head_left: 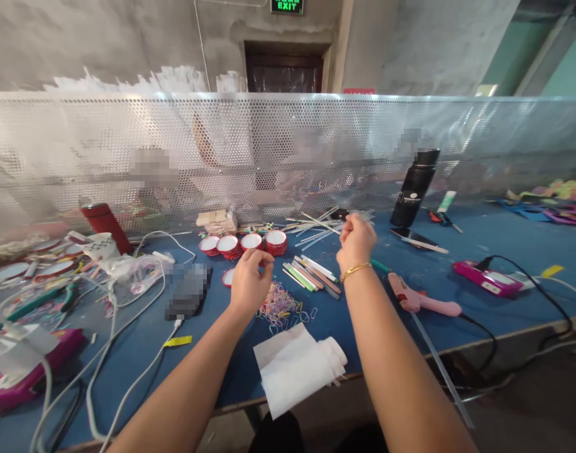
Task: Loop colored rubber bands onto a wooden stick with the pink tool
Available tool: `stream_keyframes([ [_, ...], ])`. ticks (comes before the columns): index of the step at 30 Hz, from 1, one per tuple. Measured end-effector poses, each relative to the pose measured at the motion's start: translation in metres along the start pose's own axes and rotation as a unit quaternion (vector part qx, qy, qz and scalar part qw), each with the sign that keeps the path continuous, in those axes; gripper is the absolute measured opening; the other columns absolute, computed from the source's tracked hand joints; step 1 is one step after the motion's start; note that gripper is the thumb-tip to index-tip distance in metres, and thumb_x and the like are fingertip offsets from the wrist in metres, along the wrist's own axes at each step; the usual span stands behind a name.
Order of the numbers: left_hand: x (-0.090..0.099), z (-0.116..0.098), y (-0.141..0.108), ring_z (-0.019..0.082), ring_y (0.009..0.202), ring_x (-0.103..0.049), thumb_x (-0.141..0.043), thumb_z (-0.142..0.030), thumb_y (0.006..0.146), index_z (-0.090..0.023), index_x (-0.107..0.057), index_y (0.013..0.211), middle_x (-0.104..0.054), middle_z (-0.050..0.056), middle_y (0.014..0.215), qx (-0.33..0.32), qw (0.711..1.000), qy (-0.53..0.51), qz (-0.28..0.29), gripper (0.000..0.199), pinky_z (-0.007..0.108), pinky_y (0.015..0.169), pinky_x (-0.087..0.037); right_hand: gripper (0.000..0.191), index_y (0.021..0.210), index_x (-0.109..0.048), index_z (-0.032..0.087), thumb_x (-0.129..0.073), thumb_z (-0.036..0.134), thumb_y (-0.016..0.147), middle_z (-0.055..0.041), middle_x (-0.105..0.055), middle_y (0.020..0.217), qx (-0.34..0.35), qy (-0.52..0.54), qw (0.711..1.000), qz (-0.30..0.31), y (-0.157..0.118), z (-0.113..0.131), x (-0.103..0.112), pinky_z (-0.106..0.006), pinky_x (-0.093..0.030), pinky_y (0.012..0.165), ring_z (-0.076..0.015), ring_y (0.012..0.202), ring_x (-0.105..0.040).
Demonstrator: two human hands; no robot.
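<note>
My left hand point(250, 283) is closed in a pinch beside a pile of small coloured rubber bands or clips point(281, 305). Whatever its fingertips hold, if anything, is too small to make out. Raised farther right, my right hand point(356, 240) is closed too, with a gold bracelet at the wrist. Something clear and blurred shows by its fingertips, and I cannot tell whether it is held. Stacks of round red-rimmed white discs point(228, 246) stand behind my left hand. Between the hands lies a bundle of coloured sticks point(311, 275), with clear and pale sticks point(316, 228) scattered behind.
White sheets point(300, 368) lie at the table's front edge. To the right are a pink glue gun point(424, 302), a black bottle point(414, 189) and a magenta power strip point(486, 280). Cables, a phone point(188, 290) and a red flask point(107, 228) occupy the left. A perforated metal screen point(288, 151) runs behind.
</note>
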State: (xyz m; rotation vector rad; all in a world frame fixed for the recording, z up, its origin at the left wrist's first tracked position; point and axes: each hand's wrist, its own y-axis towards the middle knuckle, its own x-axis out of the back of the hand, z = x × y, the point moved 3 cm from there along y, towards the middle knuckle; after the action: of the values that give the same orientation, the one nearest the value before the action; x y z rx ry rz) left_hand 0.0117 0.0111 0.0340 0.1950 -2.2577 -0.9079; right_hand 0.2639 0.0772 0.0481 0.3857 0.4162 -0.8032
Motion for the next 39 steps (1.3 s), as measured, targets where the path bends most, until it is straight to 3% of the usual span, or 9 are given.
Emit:
stream_keyframes([
  [4,-0.001,-0.006,-0.002,0.015,0.079,-0.060,-0.057,-0.013,0.085,-0.020,-0.066,0.092,-0.064,0.005,0.096,-0.010,1.000,-0.006,0.011,0.013,0.027,0.067,-0.046,0.015,0.081,-0.056,0.020,-0.052,0.034,0.086,0.0062,-0.051,0.063,-0.085,0.027,0.993,0.074,0.011,0.017,-0.022,-0.018,-0.031,0.044,-0.0066,0.045,-0.042],
  [9,-0.008,-0.018,-0.009,0.016,0.080,-0.060,-0.057,-0.019,0.089,-0.020,-0.066,0.086,-0.065,0.004,0.085,-0.074,0.988,-0.044,0.131,0.010,0.028,0.070,-0.046,0.016,0.081,-0.065,0.017,-0.058,0.031,0.084,0.0024,-0.064,0.067,0.059,-0.112,0.964,0.235,0.009,0.023,-0.079,-0.019,-0.040,0.053,-0.0077,0.054,-0.052],
  [11,-0.013,-0.023,-0.014,0.016,0.079,-0.060,-0.059,-0.020,0.088,-0.020,-0.067,0.084,-0.066,0.004,0.086,-0.099,0.977,-0.048,0.184,0.009,0.029,0.072,-0.046,0.016,0.077,-0.069,0.016,-0.062,0.029,0.083,-0.0002,-0.069,0.070,0.154,-0.238,0.904,0.319,0.006,0.010,-0.100,-0.020,-0.044,0.064,-0.0094,0.063,-0.059],
  [15,-0.018,-0.027,-0.019,0.018,0.084,-0.062,-0.060,-0.017,0.087,-0.020,-0.068,0.084,-0.069,0.005,0.088,-0.105,0.969,-0.054,0.218,0.009,0.030,0.075,-0.045,0.021,0.093,-0.076,0.019,-0.058,0.029,0.089,-0.0027,-0.077,0.094,0.253,-0.540,0.689,0.411,0.012,-0.040,-0.129,-0.020,-0.043,0.074,-0.0121,0.084,-0.066],
  [23,-0.022,-0.030,-0.025,0.017,0.080,-0.060,-0.059,-0.013,0.086,-0.020,-0.066,0.082,-0.067,0.003,0.086,-0.114,0.968,-0.017,0.225,0.011,0.030,0.069,-0.040,0.019,0.100,-0.080,0.027,-0.065,0.027,0.087,-0.0028,-0.077,0.110,0.236,-0.632,0.569,0.469,0.053,-0.130,-0.174,-0.021,-0.045,0.080,-0.0174,0.100,-0.068],
  [27,-0.024,-0.029,-0.025,0.018,0.081,-0.059,-0.059,-0.016,0.087,-0.020,-0.066,0.084,-0.067,0.004,0.086,-0.121,0.967,0.004,0.226,0.008,0.031,0.071,-0.040,0.023,0.107,-0.078,0.028,-0.063,0.033,0.090,-0.0040,-0.075,0.117,0.234,-0.655,0.538,0.477,0.067,-0.160,-0.191,-0.022,-0.045,0.086,-0.0182,0.109,-0.066],
  [33,-0.025,-0.026,-0.026,0.017,0.075,-0.056,-0.057,-0.016,0.088,-0.019,-0.063,0.081,-0.066,0.004,0.083,-0.124,0.969,0.022,0.214,0.009,0.031,0.065,-0.038,0.025,0.097,-0.081,0.021,-0.072,0.036,0.079,-0.0142,-0.076,0.110,0.190,-0.688,0.513,0.477,0.075,-0.195,-0.215,-0.029,-0.047,0.088,-0.0256,0.107,-0.068],
  [36,-0.025,-0.024,-0.026,0.017,0.074,-0.056,-0.057,-0.017,0.088,-0.019,-0.063,0.082,-0.066,0.004,0.083,-0.124,0.968,0.033,0.214,0.009,0.031,0.065,-0.038,0.026,0.093,-0.080,0.014,-0.076,0.030,0.073,-0.0177,-0.076,0.105,0.152,-0.691,0.526,0.472,0.076,-0.204,-0.222,-0.028,-0.049,0.082,-0.0257,0.099,-0.071],
  [39,-0.025,-0.022,-0.026,0.017,0.075,-0.057,-0.058,-0.017,0.088,-0.019,-0.064,0.082,-0.066,0.004,0.083,-0.116,0.969,0.039,0.214,0.009,0.031,0.066,-0.039,0.019,0.087,-0.078,0.014,-0.074,0.027,0.074,-0.0151,-0.077,0.094,0.134,-0.669,0.569,0.460,0.076,-0.202,-0.222,-0.026,-0.049,0.078,-0.0225,0.089,-0.072],
])
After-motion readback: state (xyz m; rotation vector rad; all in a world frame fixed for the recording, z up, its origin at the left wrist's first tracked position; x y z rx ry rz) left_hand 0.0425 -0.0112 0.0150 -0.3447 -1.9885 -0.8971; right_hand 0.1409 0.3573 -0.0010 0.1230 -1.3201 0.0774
